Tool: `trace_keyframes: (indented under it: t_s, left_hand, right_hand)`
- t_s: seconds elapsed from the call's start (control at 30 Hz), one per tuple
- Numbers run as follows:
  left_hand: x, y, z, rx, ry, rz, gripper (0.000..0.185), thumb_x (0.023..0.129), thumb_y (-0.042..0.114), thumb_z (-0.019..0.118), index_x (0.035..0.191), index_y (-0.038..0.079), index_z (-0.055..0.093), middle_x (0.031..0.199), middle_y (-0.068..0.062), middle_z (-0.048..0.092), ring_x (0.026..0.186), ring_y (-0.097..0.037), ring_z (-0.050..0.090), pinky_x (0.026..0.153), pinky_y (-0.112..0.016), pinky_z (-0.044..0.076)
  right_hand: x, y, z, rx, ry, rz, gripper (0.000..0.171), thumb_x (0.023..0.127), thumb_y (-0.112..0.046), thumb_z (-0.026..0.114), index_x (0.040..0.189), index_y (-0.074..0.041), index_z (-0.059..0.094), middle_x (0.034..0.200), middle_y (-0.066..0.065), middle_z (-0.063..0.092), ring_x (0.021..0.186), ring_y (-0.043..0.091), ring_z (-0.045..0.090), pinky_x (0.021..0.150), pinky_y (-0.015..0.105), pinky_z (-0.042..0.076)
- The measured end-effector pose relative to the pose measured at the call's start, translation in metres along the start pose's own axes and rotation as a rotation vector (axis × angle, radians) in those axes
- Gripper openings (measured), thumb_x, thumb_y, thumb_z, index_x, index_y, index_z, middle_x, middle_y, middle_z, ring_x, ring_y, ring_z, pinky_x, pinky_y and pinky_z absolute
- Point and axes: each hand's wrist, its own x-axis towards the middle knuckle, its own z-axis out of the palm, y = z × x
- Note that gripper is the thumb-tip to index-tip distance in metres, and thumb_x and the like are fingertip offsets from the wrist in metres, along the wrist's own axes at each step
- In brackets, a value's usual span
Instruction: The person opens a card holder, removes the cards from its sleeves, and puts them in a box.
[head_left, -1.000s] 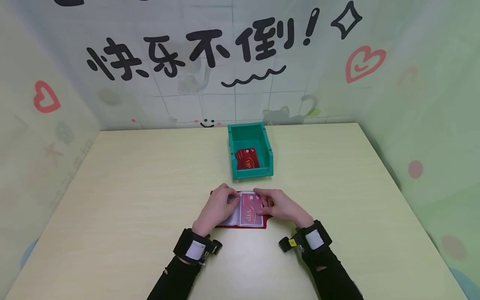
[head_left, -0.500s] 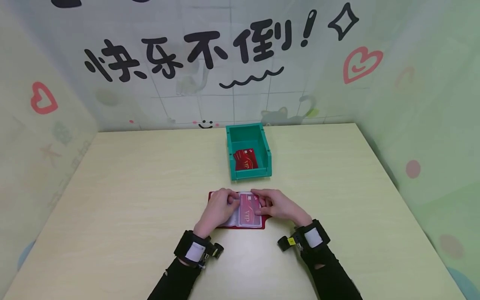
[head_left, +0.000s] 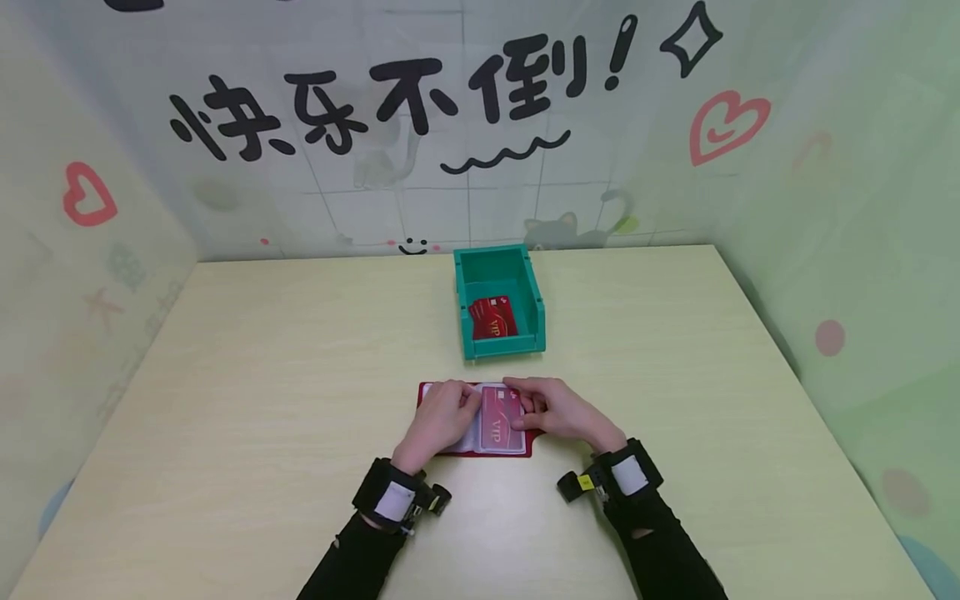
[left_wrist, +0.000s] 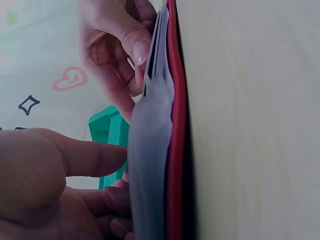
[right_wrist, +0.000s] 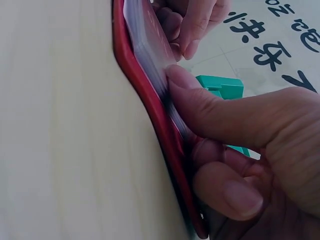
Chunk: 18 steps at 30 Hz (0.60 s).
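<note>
An open red card holder (head_left: 465,455) with clear plastic sleeves lies on the table in front of me. A red VIP card (head_left: 497,418) shows through its right-hand sleeve. My left hand (head_left: 442,414) rests on the left-hand page; in the left wrist view its thumb (left_wrist: 97,159) touches the sleeve's surface, with the other fingers bent beside it. My right hand (head_left: 558,410) holds the holder's right side, thumb (right_wrist: 200,107) on the stacked sleeves and bent fingers at their edge. Part of the left page is hidden under my left hand.
Beyond the holder stands a teal bin (head_left: 537,310). Several red VIP cards (head_left: 493,317) lie inside it near the front. The light wooden table (head_left: 300,350) meets printed fabric walls at the back and sides.
My left hand has shifted slightly over the left page, its fingers closer together. The right hand, card holder and bin stay where they were.
</note>
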Motion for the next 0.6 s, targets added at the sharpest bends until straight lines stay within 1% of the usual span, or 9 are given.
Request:
trace_keyframes:
  t_s: [0.17, 0.4, 0.6]
  left_hand:
    - [-0.0002, -0.0002, 0.0, 0.025, -0.005, 0.023, 0.022, 0.1, 0.015, 0.059, 0.088, 0.002, 0.072, 0.071, -0.006, 0.061, 0.065, -0.015, 0.051, 0.057, -0.023, 0.036]
    - [-0.0007, -0.0007, -0.0009, 0.014, -0.016, 0.024, 0.022, 0.099, 0.016, 0.062, 0.084, 0.004, 0.072, 0.068, -0.004, 0.059, 0.065, -0.014, 0.05, 0.056, -0.022, 0.035]
    - [-0.0009, -0.0005, -0.0008, 0.03, -0.014, 0.02, 0.021, 0.099, 0.016, 0.061, 0.088, 0.002, 0.073, 0.072, -0.006, 0.061, 0.067, -0.015, 0.051, 0.058, -0.023, 0.036]
  right_hand:
    - [0.0003, 0.0007, -0.0001, -0.01, -0.001, -0.003, 0.068, 0.089, -0.01, 0.076, 0.149, -0.006, 0.046, 0.081, 0.004, 0.048, 0.075, 0.015, 0.047, 0.058, 0.02, 0.037]
    - [0.0002, -0.0003, 0.0001, -0.005, -0.003, 0.011, 0.067, 0.089, -0.011, 0.075, 0.15, -0.006, 0.047, 0.082, 0.005, 0.049, 0.076, 0.017, 0.048, 0.058, 0.02, 0.037]
    - [0.0002, -0.0003, 0.0001, -0.002, 0.004, 0.015, 0.068, 0.088, -0.011, 0.076, 0.15, -0.007, 0.047, 0.083, 0.005, 0.049, 0.077, 0.017, 0.048, 0.058, 0.02, 0.038]
